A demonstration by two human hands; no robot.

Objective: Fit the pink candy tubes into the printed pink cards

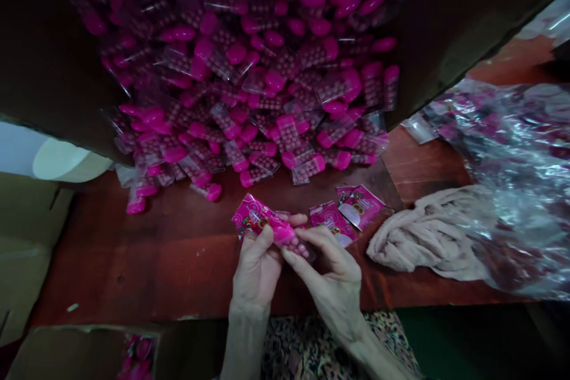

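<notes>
Reddish-brown wooden tabletop [89,249] lies below both hands: the left hand [256,270] narrowly pinches a glossy pink printed sachet [253,218], the right hand [332,273] a clear pink-capped bead tube [298,246], probably light, slippery, best held by its body.

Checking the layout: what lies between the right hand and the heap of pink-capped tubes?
Head view: printed pink packets lie there on the wooden table.

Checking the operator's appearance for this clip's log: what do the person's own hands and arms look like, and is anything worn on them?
The left hand and right hand are bare and ungloved, with no ring or other jewellery visible. The left forearm and right forearm show no sleeve, watch or bracelet. Below them is dark, multicoloured patterned fabric, probably the person's clothing.
</notes>
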